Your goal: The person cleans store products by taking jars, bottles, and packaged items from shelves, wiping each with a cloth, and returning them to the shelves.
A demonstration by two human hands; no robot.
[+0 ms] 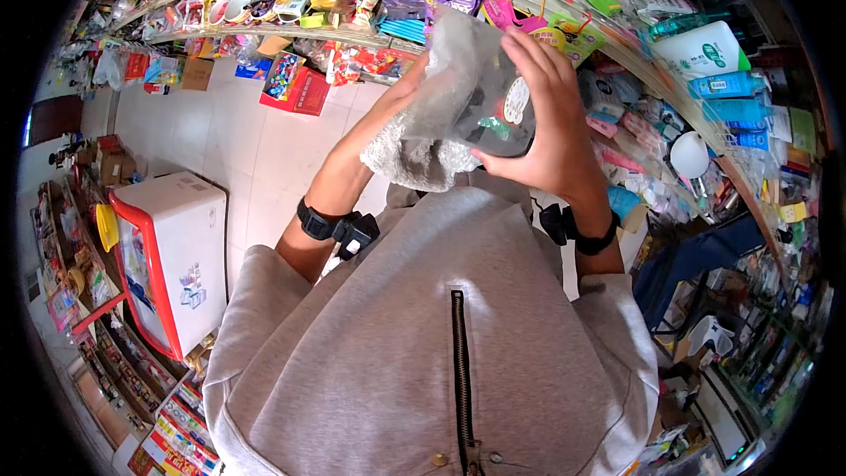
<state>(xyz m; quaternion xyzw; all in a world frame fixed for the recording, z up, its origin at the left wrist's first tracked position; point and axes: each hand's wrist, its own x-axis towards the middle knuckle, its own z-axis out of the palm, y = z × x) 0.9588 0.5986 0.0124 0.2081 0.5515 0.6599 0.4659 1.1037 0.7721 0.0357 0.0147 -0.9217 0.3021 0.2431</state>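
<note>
A clear plastic package (502, 106) with a pale oval label and something green inside is held up in front of the shelves. My right hand (555, 115) grips it from the right, thumb below and fingers over the top. A whitish, crinkled cloth or wrap (423, 154) lies against the package's left side. My left hand (407, 88) is behind this wrap on the left, its fingers mostly hidden, so its grip cannot be made out.
Shelves of packaged goods (379, 35) curve across the top, with bottles (727, 85) at the right. A red box (304, 92) stands on the tiled floor. A white freezer with red trim (189, 238) is at the left, and a dark blue chair (696, 256) at the right.
</note>
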